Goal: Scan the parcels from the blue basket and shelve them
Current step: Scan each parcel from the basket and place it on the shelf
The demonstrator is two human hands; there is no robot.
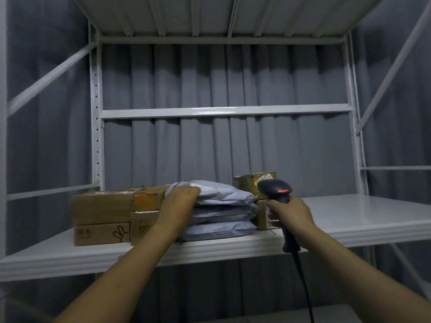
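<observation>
Grey curtains are hanging behind the white shelf (pixel 349 213). Mid-frame, the left hand (pixel 179 201) is pressing curled fingers onto the top grey parcel (pixel 224 194); the right hand (pixel 289 212) is wrapping the scanner (pixel 276 188). Shelving looks underway; letting go seems next.

**2 bare arms, no sleeves**

Both forearms show uncovered up to the frame's lower edge. The left hand (pixel 178 201) and right hand (pixel 290 212) wear no gloves, rings, or watch; no sleeve cuffs visible.
</observation>
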